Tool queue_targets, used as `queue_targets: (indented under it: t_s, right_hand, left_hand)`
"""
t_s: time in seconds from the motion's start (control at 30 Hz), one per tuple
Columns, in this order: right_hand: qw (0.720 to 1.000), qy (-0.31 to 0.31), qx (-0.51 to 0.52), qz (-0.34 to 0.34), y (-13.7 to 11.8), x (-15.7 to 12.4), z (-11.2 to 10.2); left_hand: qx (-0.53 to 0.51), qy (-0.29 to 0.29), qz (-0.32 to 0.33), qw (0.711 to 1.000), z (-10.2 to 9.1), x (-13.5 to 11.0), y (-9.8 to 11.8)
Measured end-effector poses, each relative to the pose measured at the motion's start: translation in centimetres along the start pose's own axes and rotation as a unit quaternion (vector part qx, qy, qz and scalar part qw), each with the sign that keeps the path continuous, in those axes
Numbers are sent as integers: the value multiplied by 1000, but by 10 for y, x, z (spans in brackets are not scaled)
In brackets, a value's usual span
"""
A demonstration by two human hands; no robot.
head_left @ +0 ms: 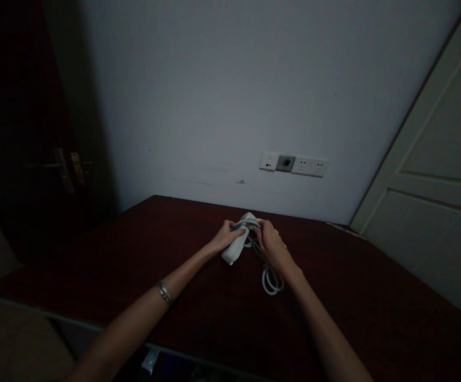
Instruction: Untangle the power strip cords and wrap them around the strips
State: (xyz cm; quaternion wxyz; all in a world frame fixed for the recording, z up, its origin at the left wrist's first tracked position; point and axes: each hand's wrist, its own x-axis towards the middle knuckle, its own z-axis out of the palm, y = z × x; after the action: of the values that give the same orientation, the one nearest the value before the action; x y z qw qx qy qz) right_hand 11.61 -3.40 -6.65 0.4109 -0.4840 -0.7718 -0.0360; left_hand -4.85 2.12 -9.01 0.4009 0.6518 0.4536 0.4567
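A white power strip (235, 249) is tilted over the dark red tabletop, its near end pointing toward me. My left hand (226, 236) is closed around its left side, with the thumb across the top. On the other side, my right hand (270, 239) is closed on the strip's white cord (270, 281) near the far end. Part of the cord crosses over the strip between both hands. The rest hangs down in loops below my right hand and lies on the table. My right fingertips are partly hidden.
The dark red table (166, 228) stands against a pale wall. Wall sockets (310, 166) and a grey outlet plate (285, 163) sit above its back edge. A dark door with a handle (63, 168) is at left, a pale panelled door (437, 196) at right.
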Motion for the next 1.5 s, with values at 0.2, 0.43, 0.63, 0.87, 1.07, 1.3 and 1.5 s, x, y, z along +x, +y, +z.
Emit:
queue_targets:
  t_s: [0.2,0.43,0.63,0.87,1.07,1.3,1.5]
  right_hand:
    - [978,108,132,119,9,3,2]
    - [757,-6,557,341,18,10,-23]
    - [687,-73,618,376,17,11,-32]
    - [759,-48,535,367,13,16,-46]
    - [860,-1,439,259,-2,33,-65]
    - [903,-86,403,122,-49,46,-80]
    - [911,22,392,130,-54,58,-79]
  left_hand:
    - [37,-39,67,996,7,-14,10]
    - [78,-67,185,977,-5,-24,28]
    - [69,-86,231,967,-16,-22,33]
    - [66,-104,268,955,-24,-19,37]
    - [58,-148,266,951,-25,-17,34]
    - [-26,-255,230,939,-15,-19,28]
    - [-56,-324,203,922,-9,-28,31]
